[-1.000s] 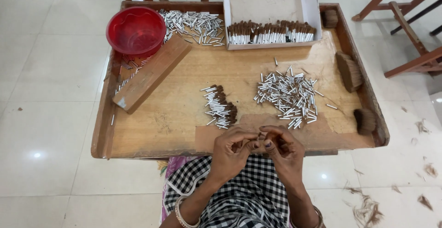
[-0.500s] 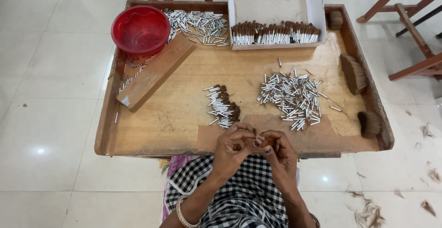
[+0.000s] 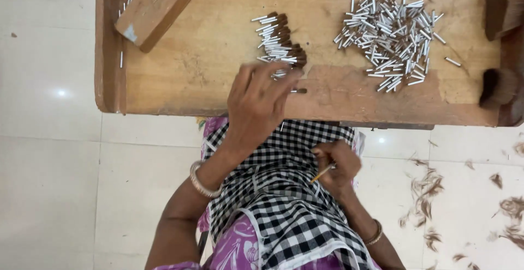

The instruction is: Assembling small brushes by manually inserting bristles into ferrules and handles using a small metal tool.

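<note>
Tray [image 3: 164, 93]: wooden, low rim; the view now sits closer over its near edge than a second ago.
Left hand [image 3: 256, 103]: has left your lap and reached onto the near edge, fingers spread and open over the brown-tipped pile [image 3: 279, 43], so a finished piece looks just laid down.
Right hand [image 3: 335, 163]: in your lap, closed on a thin stick [image 3: 323, 173].
Loose tubes [image 3: 390, 35]: silvery, heaped toward the right edge.

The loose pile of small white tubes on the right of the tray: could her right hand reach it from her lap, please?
Probably yes: the right hand holds only a thin stick, and nothing stands between it and the white tubes.
</note>
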